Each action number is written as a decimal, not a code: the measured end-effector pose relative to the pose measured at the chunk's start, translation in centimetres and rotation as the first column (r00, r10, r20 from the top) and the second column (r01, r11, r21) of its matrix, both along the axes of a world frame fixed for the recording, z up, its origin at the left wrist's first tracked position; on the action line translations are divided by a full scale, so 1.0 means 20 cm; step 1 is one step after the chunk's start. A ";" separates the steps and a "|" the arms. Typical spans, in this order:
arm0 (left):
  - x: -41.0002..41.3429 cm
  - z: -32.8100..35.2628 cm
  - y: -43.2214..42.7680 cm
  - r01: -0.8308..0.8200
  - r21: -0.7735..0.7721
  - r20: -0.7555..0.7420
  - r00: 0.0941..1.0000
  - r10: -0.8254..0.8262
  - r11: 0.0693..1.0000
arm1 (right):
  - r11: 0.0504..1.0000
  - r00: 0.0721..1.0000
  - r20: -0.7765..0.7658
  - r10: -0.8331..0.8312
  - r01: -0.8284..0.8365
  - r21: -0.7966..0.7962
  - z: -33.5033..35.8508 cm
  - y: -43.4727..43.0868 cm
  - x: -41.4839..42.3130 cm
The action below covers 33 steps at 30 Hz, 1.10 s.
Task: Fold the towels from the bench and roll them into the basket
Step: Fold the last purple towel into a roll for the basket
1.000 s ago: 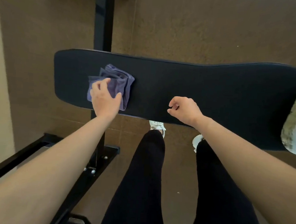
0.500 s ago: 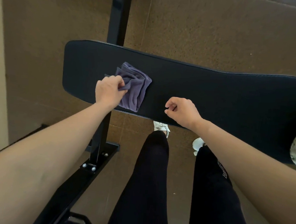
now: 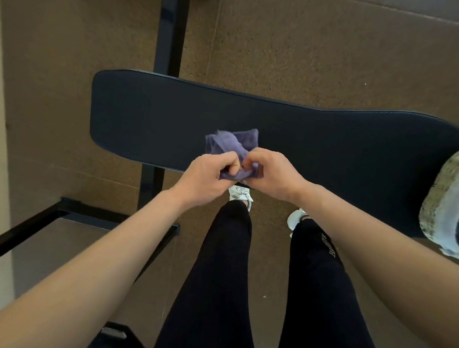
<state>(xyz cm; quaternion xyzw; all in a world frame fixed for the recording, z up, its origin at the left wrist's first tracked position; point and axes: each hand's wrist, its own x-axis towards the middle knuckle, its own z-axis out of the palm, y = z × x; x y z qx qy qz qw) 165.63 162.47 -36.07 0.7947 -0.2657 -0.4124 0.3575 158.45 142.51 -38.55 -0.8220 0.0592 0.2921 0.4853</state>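
Note:
A small purple towel (image 3: 232,142) is bunched over the near edge of the black padded bench (image 3: 320,142). My left hand (image 3: 203,176) and my right hand (image 3: 273,174) meet at the towel's near end, each pinching a fold of the cloth with curled fingers. The far part of the towel stands up crumpled above my knuckles. A woven basket (image 3: 447,189) with a pale lining pokes in at the right edge of the bench, and something dark purple lies inside it.
The bench's black metal frame (image 3: 169,25) runs away from me on the left, and a floor bar (image 3: 18,229) crosses at lower left. My legs in black trousers and white shoes stand below the bench edge on a brown floor.
My left hand has dragged the towel from the bench's left part toward the middle. My right hand, idle before, now grips the towel too.

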 end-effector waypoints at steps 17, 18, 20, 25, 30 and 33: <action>-0.02 0.25 -0.56 -0.053 0.140 -0.179 0.981 0.078 0.989 | 0.847 0.848 -0.025 -0.529 0.526 -0.073 0.21 -0.74 -0.34; -0.03 0.26 -0.61 -0.112 0.102 -0.181 0.975 0.129 0.989 | 0.852 0.862 0.011 -0.506 0.502 -0.151 0.20 -0.77 -0.37; -0.05 0.25 -0.72 -0.232 0.058 -0.173 0.956 0.239 0.971 | 0.851 0.913 0.083 -0.400 0.404 -0.337 0.20 -0.83 -0.42; -0.02 0.22 -0.86 -0.557 -0.020 -0.062 0.829 0.555 0.830 | 0.871 0.926 0.030 -0.376 0.365 -0.330 0.19 -0.97 -0.54; 0.01 0.25 -0.92 -0.472 -0.045 -0.099 0.879 0.466 0.880 | 0.749 0.895 0.006 -0.446 0.377 -0.546 0.19 -1.04 -0.59; -0.04 0.27 -1.01 -0.289 -0.061 -0.085 0.955 0.284 0.955 | 0.808 0.909 0.092 -0.407 0.405 -0.428 0.23 -0.98 -0.54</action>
